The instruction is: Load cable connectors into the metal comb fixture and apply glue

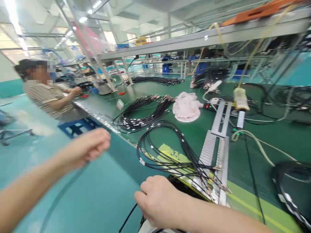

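Left hand (pixel 97 145) grips a cable (pixel 59 196) below its fingers; right hand (pixel 157 199) is curled, hold unclear. Gentle handling should prevent kinks.

Cables (pixel 188 149) look plastic, the slotted fixture (pixel 225 155) smooth metal.

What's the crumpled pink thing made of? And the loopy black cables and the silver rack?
The pink thing seems to be soft cloth: it's dull and wrinkly. The black cables look coated in smooth plastic or rubber, since they bend in loops; their insides are hidden. The silver rack is probably metal, maybe aluminium: it's grey and straight-edged.
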A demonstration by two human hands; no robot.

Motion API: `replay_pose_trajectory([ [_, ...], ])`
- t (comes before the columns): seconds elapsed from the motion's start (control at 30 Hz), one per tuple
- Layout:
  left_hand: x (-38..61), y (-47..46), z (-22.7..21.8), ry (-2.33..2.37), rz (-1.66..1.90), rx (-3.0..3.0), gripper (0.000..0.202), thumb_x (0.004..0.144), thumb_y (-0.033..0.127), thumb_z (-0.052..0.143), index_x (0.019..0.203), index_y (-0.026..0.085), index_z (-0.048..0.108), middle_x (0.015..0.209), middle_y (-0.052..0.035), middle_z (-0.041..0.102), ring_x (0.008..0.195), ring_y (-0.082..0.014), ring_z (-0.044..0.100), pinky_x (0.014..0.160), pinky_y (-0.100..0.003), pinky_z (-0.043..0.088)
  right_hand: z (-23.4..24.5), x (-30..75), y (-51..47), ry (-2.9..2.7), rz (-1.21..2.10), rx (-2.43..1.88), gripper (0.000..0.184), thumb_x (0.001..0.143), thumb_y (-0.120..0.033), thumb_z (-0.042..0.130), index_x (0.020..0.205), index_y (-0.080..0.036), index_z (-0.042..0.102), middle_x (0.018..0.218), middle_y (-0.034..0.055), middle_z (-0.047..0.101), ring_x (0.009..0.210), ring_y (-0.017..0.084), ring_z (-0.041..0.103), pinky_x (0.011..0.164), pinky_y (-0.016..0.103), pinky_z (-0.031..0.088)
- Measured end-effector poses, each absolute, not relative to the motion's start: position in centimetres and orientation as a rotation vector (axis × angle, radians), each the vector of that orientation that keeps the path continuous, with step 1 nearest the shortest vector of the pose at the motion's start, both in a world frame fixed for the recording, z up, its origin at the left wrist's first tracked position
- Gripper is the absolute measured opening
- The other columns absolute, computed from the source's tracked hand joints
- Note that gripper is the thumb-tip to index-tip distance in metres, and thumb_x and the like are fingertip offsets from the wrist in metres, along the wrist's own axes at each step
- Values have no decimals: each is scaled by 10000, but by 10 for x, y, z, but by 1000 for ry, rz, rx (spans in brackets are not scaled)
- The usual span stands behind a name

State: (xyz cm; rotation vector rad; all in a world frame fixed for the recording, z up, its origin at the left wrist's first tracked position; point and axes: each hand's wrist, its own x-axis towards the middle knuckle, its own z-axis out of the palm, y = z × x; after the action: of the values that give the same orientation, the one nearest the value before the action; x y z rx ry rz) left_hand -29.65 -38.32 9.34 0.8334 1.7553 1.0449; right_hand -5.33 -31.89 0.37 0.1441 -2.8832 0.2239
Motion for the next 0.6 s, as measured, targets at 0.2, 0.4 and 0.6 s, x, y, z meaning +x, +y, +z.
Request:
replay_pose_trajectory([
  [0.2, -195, -322, 13, 1459, 598, 1104, 314, 755, 445, 604, 692, 178, 451, 552, 73, 487, 372, -17, 205, 359, -172, 116, -12, -51, -321, -2840, 140, 198, 140, 752, -297, 566, 690, -173, 549, 617, 6, 494, 576, 156, 447, 437, 285, 236],
  [0.4, -151, -283, -5, 1480, 175, 1484, 175, 575, 278, 668, 592, 139, 563, 510, 46, 512, 505, -82, 404, 456, -188, 274, -10, -17, -317, -2819, 65, -41, 69, 810, -148, 498, 760, -154, 547, 691, 22, 498, 647, 169, 449, 555, 316, 354],
  [0.6, -167, -272, 2, 1401, 196, 1471, 181, 692, 332, 557, 667, 153, 554, 458, 61, 470, 478, -80, 376, 502, -196, 278, -37, 45, -292, -2623, -76, -653, 96, 842, -98, 469, 830, -127, 560, 865, 91, 568, 881, 225, 485, 821, 401, 382],
])
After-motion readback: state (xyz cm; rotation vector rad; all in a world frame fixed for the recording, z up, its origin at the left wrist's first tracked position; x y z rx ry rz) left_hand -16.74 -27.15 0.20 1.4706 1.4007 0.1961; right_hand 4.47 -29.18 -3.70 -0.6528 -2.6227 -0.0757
